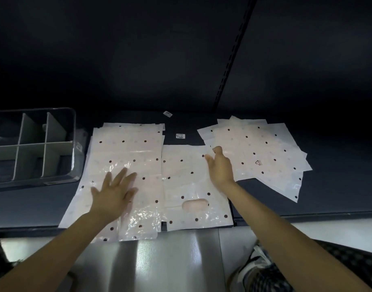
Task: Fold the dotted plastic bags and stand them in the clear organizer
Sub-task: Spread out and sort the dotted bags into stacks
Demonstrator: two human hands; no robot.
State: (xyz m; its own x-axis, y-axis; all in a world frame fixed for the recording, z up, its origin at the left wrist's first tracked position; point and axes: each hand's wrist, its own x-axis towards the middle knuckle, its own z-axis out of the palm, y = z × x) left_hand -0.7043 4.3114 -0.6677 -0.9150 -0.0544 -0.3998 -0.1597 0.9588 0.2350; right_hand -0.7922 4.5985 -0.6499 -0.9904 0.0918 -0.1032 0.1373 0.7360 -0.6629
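Observation:
Pale pink plastic bags with dark dots lie flat on a dark shelf. A large stack (pixel 126 152) sits at the left, and my left hand (pixel 114 191) rests flat on it with fingers spread. A single bag with a cut-out handle (pixel 193 186) lies in the middle. My right hand (pixel 219 165) hovers over its upper right corner, fingers apart, holding nothing. A fanned pile of bags (pixel 258 150) lies to the right. The clear organizer (pixel 72 131) with grey dividers stands at the far left; no bags show inside it.
Two small labels (pixel 168 114) (pixel 180 135) lie on the shelf behind the bags. The shelf's front edge (pixel 307 217) runs below the bags, with a shiny floor beneath. A shoe (pixel 256 264) shows at the lower right. A slotted upright (pixel 233 60) rises behind.

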